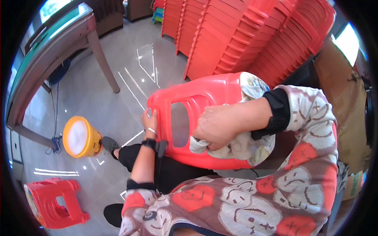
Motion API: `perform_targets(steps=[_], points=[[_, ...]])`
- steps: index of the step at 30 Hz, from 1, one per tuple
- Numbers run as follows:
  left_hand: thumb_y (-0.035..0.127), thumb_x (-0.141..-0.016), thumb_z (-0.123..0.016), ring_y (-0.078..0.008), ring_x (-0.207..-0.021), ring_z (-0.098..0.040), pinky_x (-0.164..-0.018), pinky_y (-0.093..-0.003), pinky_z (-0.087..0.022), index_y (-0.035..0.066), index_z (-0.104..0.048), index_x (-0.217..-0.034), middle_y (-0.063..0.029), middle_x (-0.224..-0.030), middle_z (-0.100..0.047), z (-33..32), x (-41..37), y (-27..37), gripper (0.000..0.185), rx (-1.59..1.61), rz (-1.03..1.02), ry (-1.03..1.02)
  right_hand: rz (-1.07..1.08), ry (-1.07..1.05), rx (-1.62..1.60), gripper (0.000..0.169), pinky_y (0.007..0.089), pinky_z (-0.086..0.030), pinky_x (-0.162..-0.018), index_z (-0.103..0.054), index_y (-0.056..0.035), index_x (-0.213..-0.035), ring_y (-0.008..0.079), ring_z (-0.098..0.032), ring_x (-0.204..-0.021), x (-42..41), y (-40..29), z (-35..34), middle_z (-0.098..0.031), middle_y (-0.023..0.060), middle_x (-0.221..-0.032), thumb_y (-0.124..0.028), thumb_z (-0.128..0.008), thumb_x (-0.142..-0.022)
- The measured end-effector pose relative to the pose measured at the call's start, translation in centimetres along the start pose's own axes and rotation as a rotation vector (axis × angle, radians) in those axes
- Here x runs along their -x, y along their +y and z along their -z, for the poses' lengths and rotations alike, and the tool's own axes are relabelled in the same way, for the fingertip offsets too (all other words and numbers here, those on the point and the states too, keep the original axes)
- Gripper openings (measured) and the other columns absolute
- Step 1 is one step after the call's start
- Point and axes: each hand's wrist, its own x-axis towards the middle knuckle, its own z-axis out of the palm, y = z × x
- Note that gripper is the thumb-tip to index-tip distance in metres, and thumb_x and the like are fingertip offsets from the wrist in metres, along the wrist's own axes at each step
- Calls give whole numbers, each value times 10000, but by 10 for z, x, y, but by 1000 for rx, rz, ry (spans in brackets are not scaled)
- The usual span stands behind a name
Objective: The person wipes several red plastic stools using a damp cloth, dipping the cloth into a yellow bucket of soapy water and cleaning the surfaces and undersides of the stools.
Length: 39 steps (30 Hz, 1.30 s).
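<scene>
A red plastic stool (203, 88) lies tipped on its side in front of my lap, with an oval opening in the side that faces up. My left hand (150, 121) grips its leg end at the left. My right hand (217, 125) is closed around a whitish cloth (236, 147), pressed against the stool's side near its seat end. More of the cloth hangs over the printed seat (267, 147), partly hidden by my right forearm.
Tall stacks of red plastic stools (224, 38) rise behind. A yellow bucket of white foam (77, 137) stands on the shiny tiled floor at left. Another red stool (57, 203) lies below it. A table (56, 59) stands upper left; brown cardboard (339, 97) is at right.
</scene>
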Motion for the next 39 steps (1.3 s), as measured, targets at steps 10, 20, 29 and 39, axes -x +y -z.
perform_targets(steps=[10,20,29,39], points=[[220,-946,-522,-156,-1037,-581,-886,-305,-471,39,-521,-1273,-89,-1167,-599,84,88,135,374,694,-197,-756,61,566,0,301,418,-521,-653,-666,-7,-853,339,-647,-710,13,-26,53,-656,169,-737,-237,-716,-664],[693,-869,-440,-73,-636,-560,-631,-211,-440,91,-641,-907,18,-722,-626,108,44,181,635,444,164,-548,248,1059,-935,374,318,-509,-741,-604,-18,-1093,191,-649,-830,191,-6,-30,-655,94,-927,-250,-684,-811],[682,-836,-518,-138,-591,-627,-586,-256,-509,76,-662,-837,-47,-700,-665,126,37,169,623,459,385,-578,-89,1453,-1778,299,269,-498,-634,-621,-11,-1033,157,-639,-727,141,7,-191,-660,91,-876,-226,-669,-830],[709,-798,-549,-191,-936,-597,-822,-400,-479,52,-583,-1117,-96,-979,-645,120,60,196,732,245,287,-601,-245,1580,-2364,346,391,-541,-735,-613,-26,-1089,255,-664,-828,-11,171,-266,-678,105,-970,-247,-657,-827]])
